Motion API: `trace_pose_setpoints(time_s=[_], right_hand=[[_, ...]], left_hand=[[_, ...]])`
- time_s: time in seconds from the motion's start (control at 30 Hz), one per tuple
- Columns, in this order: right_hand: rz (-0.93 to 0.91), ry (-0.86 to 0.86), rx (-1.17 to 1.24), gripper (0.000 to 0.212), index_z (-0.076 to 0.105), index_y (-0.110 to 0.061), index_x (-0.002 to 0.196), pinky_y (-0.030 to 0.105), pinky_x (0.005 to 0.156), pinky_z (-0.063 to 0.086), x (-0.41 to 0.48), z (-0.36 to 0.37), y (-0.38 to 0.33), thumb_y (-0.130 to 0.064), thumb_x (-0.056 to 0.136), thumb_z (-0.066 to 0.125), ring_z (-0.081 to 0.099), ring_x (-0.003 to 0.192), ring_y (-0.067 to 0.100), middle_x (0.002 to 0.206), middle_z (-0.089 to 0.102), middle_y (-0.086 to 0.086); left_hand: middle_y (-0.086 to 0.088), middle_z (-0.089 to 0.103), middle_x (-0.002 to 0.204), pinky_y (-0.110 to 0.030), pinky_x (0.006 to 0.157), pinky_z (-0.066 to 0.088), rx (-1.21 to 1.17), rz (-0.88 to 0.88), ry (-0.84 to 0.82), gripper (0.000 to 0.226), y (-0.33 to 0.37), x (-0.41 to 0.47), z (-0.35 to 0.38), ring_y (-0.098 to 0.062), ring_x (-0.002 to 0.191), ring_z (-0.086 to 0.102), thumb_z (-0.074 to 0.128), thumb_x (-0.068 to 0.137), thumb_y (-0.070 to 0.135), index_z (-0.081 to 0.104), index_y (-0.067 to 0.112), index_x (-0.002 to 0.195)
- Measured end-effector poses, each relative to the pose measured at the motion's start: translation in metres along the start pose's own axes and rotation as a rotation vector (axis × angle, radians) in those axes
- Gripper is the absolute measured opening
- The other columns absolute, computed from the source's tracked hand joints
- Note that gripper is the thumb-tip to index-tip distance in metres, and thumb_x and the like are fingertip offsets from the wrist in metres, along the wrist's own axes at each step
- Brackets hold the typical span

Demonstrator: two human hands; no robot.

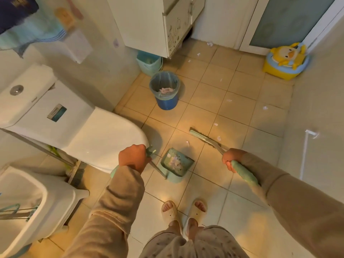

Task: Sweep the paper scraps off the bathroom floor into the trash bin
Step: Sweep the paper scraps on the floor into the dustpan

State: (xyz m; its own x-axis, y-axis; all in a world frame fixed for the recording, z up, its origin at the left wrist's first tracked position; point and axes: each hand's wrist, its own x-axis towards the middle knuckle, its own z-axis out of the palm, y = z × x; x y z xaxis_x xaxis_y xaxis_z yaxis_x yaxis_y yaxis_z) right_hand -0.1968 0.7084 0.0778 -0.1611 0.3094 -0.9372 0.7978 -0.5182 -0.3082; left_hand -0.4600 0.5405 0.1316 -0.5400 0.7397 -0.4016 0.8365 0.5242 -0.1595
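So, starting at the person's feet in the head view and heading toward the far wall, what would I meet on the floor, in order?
Slippers → dustpan → blue trash bin → pale green bin, tucked under the cabinet.

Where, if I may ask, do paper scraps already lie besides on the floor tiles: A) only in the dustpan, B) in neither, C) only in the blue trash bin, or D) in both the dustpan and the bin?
D: pale scraps lie in the green dustpan, and more sit at the bottom of the lined trash bin.
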Motion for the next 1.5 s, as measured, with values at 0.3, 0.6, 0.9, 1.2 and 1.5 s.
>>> trace_pose_setpoints(time_s=[0.3,0.6,0.9,1.2,1.5], right_hand=[[0.04,0.021,-0.476,0.03,0.043,-0.01,0.061,0.022,0.044,0.041,-0.002,0.039,0.008,-0.007,0.09,0.036,0.05,0.043,0.015,0.046,0.048,0.005],[0.137,-0.111,-0.064,0.034,0.04,-0.008,0.061,0.006,0.029,0.03,-0.029,0.003,0.022,0.002,0.093,0.036,0.038,0.017,0.008,0.025,0.043,0.001],[0.154,-0.004,0.101,0.028,0.039,-0.009,0.063,0.008,0.031,0.033,-0.047,0.031,0.034,0.002,0.089,0.041,0.039,0.019,0.009,0.026,0.041,0.002],[0.055,0.157,-0.033,0.028,0.041,-0.01,0.059,0.016,0.043,0.033,-0.028,0.097,0.04,-0.011,0.087,0.044,0.035,0.047,0.014,0.054,0.04,0.005],[0.239,-0.038,-0.111,0.036,0.035,-0.011,0.057,0.007,0.032,0.028,-0.058,0.062,0.049,0.002,0.091,0.036,0.037,0.019,0.009,0.025,0.037,0.0]], left_hand=[[-0.008,0.069,0.101,-0.032,0.075,0.051,0.037,0.021,-0.002,0.033,-0.002,0.004,-0.003,-0.026,0.091,0.065,0.052,0.091,0.041,0.063,0.013,0.106],[-0.008,0.069,0.104,-0.032,0.075,0.05,0.013,0.059,0.018,0.033,-0.009,0.004,-0.003,-0.027,0.093,0.065,0.054,0.09,0.04,0.062,0.013,0.106],[-0.008,0.067,0.111,-0.032,0.08,0.05,0.003,0.101,0.011,0.034,-0.011,0.002,-0.004,-0.027,0.099,0.064,0.051,0.092,0.039,0.06,0.012,0.111],[-0.01,0.067,0.112,-0.033,0.083,0.051,-0.032,0.12,0.007,0.031,-0.012,-0.007,0.003,-0.029,0.102,0.064,0.051,0.093,0.034,0.062,0.012,0.112],[-0.009,0.066,0.114,-0.033,0.083,0.05,-0.01,0.136,0.028,0.029,-0.011,-0.001,0.0,-0.028,0.104,0.063,0.051,0.093,0.031,0.06,0.012,0.115]])
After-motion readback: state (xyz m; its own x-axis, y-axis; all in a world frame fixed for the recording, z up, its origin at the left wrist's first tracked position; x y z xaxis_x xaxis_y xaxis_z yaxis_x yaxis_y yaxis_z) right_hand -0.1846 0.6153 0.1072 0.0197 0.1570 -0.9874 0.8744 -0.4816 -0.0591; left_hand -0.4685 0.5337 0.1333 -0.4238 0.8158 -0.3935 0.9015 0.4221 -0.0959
